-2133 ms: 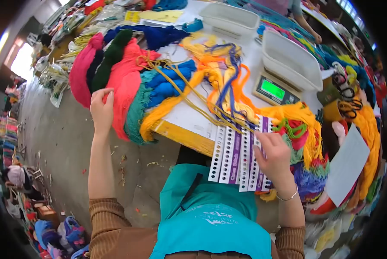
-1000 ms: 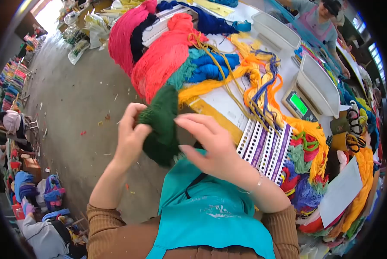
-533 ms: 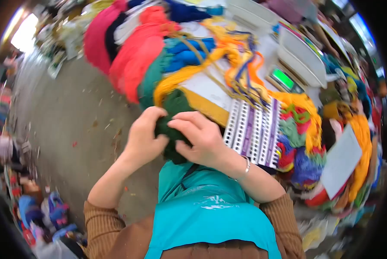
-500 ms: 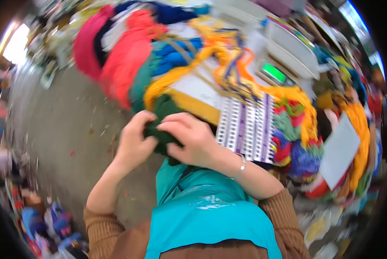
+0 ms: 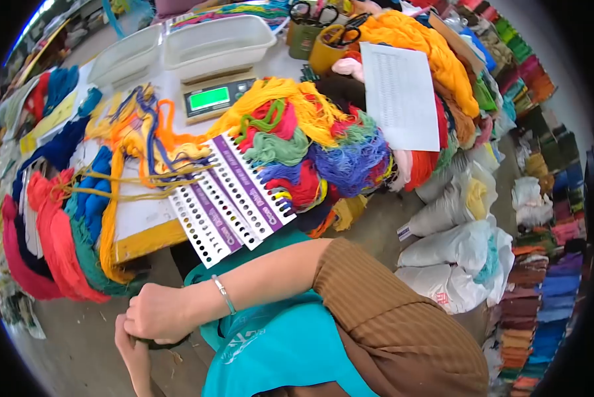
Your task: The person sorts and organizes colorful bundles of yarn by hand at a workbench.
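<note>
Low at the table's near left corner, my right hand (image 5: 159,312), with a bracelet on its wrist, is closed. Just below and left of it, touching it, is my left hand (image 5: 133,354), its fingers partly hidden behind the right. A bit of dark green yarn (image 5: 168,345) shows under my right hand; most of the bundle is hidden. Above the hands, skeins of coral yarn (image 5: 57,228) and green yarn (image 5: 88,255) hang over the table edge. White and purple punched thread cards (image 5: 254,188) overhang the front edge, with tan strands running to them.
A scale (image 5: 209,98) with a lit green display sits mid-table, before a clear plastic tray (image 5: 221,43). Multicoloured yarn (image 5: 350,155) and a printed sheet (image 5: 401,99) lie right. Cups hold scissors. White sacks (image 5: 446,258) stand on the floor, beside rows of coloured skeins (image 5: 558,291).
The view has swung right, showing more of the table's right side and the floor. Both hands, now lower left in view, have come together, and the dark green yarn is mostly hidden.
</note>
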`<state>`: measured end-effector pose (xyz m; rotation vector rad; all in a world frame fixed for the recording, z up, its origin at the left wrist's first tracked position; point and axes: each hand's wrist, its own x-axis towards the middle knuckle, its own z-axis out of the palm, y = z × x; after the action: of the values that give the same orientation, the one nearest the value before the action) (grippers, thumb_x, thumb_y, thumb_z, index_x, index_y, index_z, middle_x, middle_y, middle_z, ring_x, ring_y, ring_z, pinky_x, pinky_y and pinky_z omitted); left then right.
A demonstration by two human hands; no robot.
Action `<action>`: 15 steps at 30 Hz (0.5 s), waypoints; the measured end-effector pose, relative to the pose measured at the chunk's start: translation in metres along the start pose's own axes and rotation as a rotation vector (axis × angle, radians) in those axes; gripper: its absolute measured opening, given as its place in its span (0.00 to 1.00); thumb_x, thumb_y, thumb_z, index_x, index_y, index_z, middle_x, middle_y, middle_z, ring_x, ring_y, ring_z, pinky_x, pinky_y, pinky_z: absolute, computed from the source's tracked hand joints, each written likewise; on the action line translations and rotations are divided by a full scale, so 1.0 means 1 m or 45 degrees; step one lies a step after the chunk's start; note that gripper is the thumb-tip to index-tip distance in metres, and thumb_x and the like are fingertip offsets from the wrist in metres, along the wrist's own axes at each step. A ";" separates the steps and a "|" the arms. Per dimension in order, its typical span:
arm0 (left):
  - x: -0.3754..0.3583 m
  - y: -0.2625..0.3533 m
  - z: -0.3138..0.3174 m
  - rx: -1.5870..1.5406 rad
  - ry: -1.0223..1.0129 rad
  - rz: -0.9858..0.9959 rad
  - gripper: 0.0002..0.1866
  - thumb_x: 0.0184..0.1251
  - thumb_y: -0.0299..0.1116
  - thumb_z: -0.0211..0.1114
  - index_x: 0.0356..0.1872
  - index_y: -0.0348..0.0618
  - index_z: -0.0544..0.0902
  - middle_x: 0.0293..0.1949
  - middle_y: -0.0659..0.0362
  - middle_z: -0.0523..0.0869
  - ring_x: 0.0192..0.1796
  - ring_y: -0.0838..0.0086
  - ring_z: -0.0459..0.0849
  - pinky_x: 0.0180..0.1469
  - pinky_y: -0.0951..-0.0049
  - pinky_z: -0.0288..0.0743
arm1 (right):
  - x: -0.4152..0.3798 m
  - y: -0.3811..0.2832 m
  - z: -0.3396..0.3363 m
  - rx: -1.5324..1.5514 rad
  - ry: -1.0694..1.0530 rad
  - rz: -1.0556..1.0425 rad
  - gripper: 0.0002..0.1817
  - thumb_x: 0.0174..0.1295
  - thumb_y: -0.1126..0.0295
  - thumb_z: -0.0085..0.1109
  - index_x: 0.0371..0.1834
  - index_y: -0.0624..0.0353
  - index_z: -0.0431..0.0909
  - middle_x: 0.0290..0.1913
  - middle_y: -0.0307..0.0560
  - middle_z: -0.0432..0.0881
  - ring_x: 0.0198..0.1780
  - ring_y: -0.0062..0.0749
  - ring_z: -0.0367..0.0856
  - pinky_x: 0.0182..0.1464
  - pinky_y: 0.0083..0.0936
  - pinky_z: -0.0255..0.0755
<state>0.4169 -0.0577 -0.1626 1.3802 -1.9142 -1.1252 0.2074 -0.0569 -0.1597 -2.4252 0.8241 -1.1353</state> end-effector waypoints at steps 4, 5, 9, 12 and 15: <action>-0.010 -0.016 -0.017 -0.817 0.124 -0.163 0.18 0.58 0.26 0.57 0.51 0.35 0.78 0.44 0.58 0.83 0.49 0.73 0.81 0.53 0.73 0.75 | 0.001 -0.004 -0.016 0.230 0.151 0.145 0.11 0.45 0.68 0.65 0.30 0.58 0.76 0.28 0.47 0.80 0.34 0.45 0.82 0.33 0.39 0.75; -0.018 -0.028 -0.024 -1.021 0.226 -0.235 0.25 0.57 0.28 0.57 0.59 0.35 0.76 0.53 0.52 0.83 0.55 0.66 0.83 0.59 0.68 0.78 | -0.001 0.000 -0.011 0.418 0.290 0.195 0.11 0.46 0.69 0.63 0.32 0.59 0.76 0.28 0.48 0.80 0.34 0.48 0.80 0.33 0.40 0.74; -0.037 -0.102 -0.048 -1.744 0.138 -0.275 0.35 0.51 0.25 0.57 0.66 0.31 0.71 0.66 0.43 0.75 0.69 0.52 0.72 0.72 0.45 0.64 | 0.002 0.021 0.004 1.105 0.457 0.620 0.11 0.53 0.72 0.61 0.37 0.64 0.75 0.29 0.47 0.80 0.32 0.31 0.78 0.35 0.28 0.71; -0.043 -0.107 -0.046 -1.795 -0.173 -0.158 0.34 0.55 0.30 0.60 0.67 0.33 0.71 0.68 0.44 0.74 0.70 0.52 0.71 0.73 0.46 0.64 | 0.003 0.042 0.024 1.369 0.471 0.683 0.11 0.56 0.71 0.62 0.38 0.66 0.75 0.30 0.45 0.80 0.35 0.25 0.78 0.39 0.26 0.72; -0.038 -0.055 -0.036 -1.639 -0.125 -0.192 0.31 0.61 0.35 0.61 0.67 0.35 0.72 0.68 0.46 0.74 0.70 0.53 0.72 0.72 0.48 0.64 | -0.006 0.047 0.026 1.061 0.270 0.990 0.14 0.59 0.70 0.61 0.45 0.65 0.77 0.33 0.47 0.81 0.39 0.33 0.80 0.44 0.29 0.74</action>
<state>0.4865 -0.0413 -0.1890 0.6923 -0.7168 -1.9669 0.2080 -0.0884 -0.2042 -1.1627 0.9656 -1.0958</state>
